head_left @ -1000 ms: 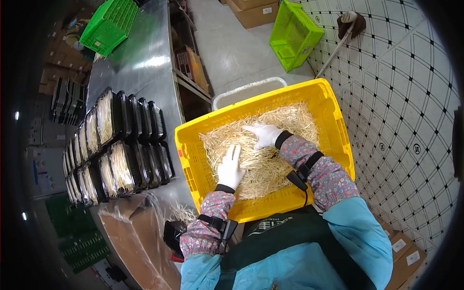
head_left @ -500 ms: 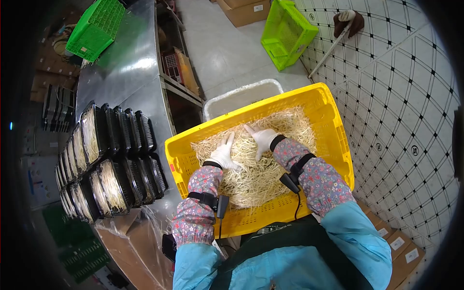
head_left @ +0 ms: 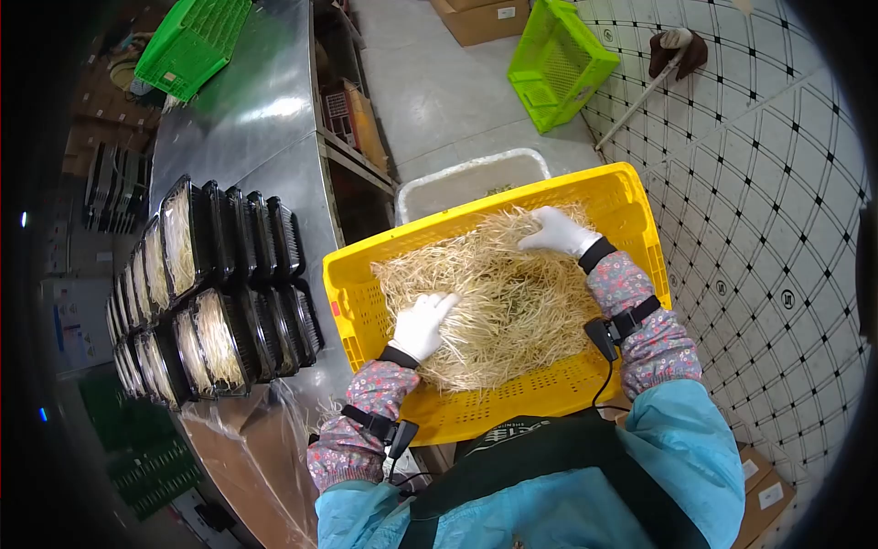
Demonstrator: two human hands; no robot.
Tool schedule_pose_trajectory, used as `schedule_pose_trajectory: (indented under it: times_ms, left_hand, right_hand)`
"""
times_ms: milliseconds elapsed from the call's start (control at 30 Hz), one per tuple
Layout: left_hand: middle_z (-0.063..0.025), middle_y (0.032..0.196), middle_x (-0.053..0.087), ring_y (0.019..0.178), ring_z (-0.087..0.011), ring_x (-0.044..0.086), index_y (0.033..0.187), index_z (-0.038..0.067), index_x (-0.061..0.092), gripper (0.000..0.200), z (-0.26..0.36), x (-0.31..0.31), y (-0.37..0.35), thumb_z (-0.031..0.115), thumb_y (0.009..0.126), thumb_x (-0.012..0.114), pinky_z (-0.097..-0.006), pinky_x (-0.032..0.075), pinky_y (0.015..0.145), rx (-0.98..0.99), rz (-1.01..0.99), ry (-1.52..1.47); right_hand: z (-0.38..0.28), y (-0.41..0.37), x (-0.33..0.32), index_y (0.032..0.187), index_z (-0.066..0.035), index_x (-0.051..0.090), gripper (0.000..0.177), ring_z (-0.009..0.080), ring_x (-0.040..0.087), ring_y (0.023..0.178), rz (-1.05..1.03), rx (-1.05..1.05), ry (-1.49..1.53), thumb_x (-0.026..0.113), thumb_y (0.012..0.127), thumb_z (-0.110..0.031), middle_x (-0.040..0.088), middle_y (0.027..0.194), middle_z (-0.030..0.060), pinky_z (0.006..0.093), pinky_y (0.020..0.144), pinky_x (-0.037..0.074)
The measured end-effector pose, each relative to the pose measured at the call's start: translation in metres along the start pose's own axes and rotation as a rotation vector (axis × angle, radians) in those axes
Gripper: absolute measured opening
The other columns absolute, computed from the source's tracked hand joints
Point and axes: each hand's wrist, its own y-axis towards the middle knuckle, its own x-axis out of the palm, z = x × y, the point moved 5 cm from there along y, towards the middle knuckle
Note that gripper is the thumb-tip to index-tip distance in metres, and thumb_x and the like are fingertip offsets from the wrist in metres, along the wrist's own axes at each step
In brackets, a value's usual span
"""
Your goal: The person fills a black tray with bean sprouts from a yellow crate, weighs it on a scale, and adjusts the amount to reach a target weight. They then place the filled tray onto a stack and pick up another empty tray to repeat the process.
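A yellow perforated crate in front of me holds a heap of pale, thin sprouts with greenish bits showing in the middle. Both my hands wear white gloves. On the left side of the heap, my left hand rests against the sprouts, its fingers loosely apart and partly sunk among them. My right hand lies at the far right part of the heap, thumb and fingers apart, with some fingertips hidden in the strands. Neither hand visibly lifts a bunch out.
Black trays packed with sprouts stand in two rows on the metal table at left, near a green crate. Behind the yellow crate is a whitish tub. A lime-green crate stands by the tiled wall.
My hands have moved apart from the middle of the heap: the left one toward me and slightly left, the right one to the right and away. More greenish bits show between them.
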Motion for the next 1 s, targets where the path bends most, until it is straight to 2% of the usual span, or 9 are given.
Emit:
schedule_pose_trajectory:
  times_ms: [100,167,267,400,500,600,733,833,1000]
  left_hand:
    - [-0.0059,0.123,0.06,0.11,-0.0275,0.058,0.138,0.022,0.051,0.073,0.022,0.008,0.015,0.0,0.069,0.061,-0.0444,0.05,0.087,0.172,0.16,0.147]
    - [-0.0089,0.142,0.048,0.129,-0.0312,0.046,0.147,0.021,0.042,0.084,0.022,0.02,0.023,0.002,0.069,0.064,-0.0504,0.041,0.102,0.042,0.087,0.126]
    - [-0.0135,0.158,0.028,0.144,-0.0386,0.026,0.153,0.017,0.031,0.095,0.024,0.015,0.008,0.006,0.068,0.071,-0.0582,0.024,0.114,-0.175,0.067,0.101]
    - [-0.0226,0.156,0.028,0.145,-0.0415,0.025,0.153,0.006,0.027,0.094,0.012,0.025,-0.041,0.004,0.071,0.072,-0.0496,0.02,0.119,-0.365,0.337,-0.308]
    - [-0.0172,0.159,0.027,0.142,-0.0284,0.034,0.154,0.004,0.022,0.075,0.001,0.082,-0.072,0.006,0.09,0.062,-0.0417,0.032,0.114,-0.562,0.535,-1.152]
    - [-0.0141,0.154,0.034,0.139,-0.0278,0.037,0.15,0.002,0.029,0.06,0.019,0.098,-0.075,0.021,0.1,0.055,-0.0442,0.038,0.11,-0.787,0.519,-1.753]
    - [-0.0145,0.157,0.029,0.14,-0.0291,0.035,0.155,0.006,0.019,0.071,0.025,0.115,-0.079,0.035,0.101,0.054,-0.0446,0.037,0.108,-0.944,0.52,-2.022]
    - [-0.0153,0.149,0.037,0.129,-0.0279,0.044,0.147,0.003,0.032,0.066,0.032,0.124,-0.084,0.041,0.099,0.056,-0.0453,0.041,0.105,-1.029,0.609,-2.055]
    - [-0.0163,0.154,0.036,0.138,-0.0282,0.039,0.153,0.003,0.023,0.073,0.039,0.107,-0.081,0.037,0.099,0.056,-0.0408,0.04,0.104,-1.019,0.516,-1.884]
  right_hand:
    - [0.007,0.029,0.055,0.094,0.005,0.067,0.063,0.0349,0.065,0.084,-0.113,-0.002,-0.182,0.074,0.075,-0.055,0.068,0.093,0.0222,0.0428,0.078,0.05]
    - [0.034,0.048,0.093,0.107,0.005,0.066,0.075,0.0398,0.064,0.098,-0.318,-0.019,-0.309,0.066,0.078,-0.064,0.067,0.107,0.0264,0.0449,0.088,0.048]
    - [0.034,0.059,0.084,0.142,0.004,0.045,0.089,0.0381,0.047,0.133,-0.381,0.16,-0.374,0.059,0.086,-0.064,0.049,0.141,0.0289,0.0392,0.111,0.035]
    - [0.001,0.058,0.07,0.139,0.004,0.049,0.095,0.0341,0.042,0.138,-0.113,0.346,-0.309,0.053,0.083,-0.072,0.045,0.146,0.0264,0.0383,0.114,0.032]
    - [0.0,0.067,0.103,0.139,0.006,0.048,0.098,0.0359,0.042,0.138,-0.074,0.368,-0.187,0.053,0.082,-0.074,0.046,0.144,0.0283,0.0381,0.113,0.033]
    - [-0.046,0.046,0.124,0.137,0.006,0.05,0.108,0.0383,0.047,0.132,-0.33,0.201,-0.257,0.06,0.072,-0.08,0.049,0.14,0.0299,0.0392,0.108,0.039]
    - [-0.088,-0.012,0.144,0.133,0.008,0.049,0.117,0.0362,0.056,0.12,-0.306,-0.129,-0.548,0.069,0.06,-0.081,0.057,0.126,0.0284,0.0419,0.1,0.045]
    - [-0.109,-0.053,0.155,0.143,0.006,0.036,0.131,0.0369,0.049,0.125,-0.104,-0.301,-0.837,0.078,0.05,-0.076,0.05,0.134,0.0244,0.0567,0.102,0.039]
    - [-0.091,-0.05,0.185,0.146,0.004,0.029,0.125,0.0366,0.049,0.126,-0.001,-0.23,-0.916,0.086,0.054,-0.058,0.05,0.134,0.0226,0.0587,0.1,0.039]
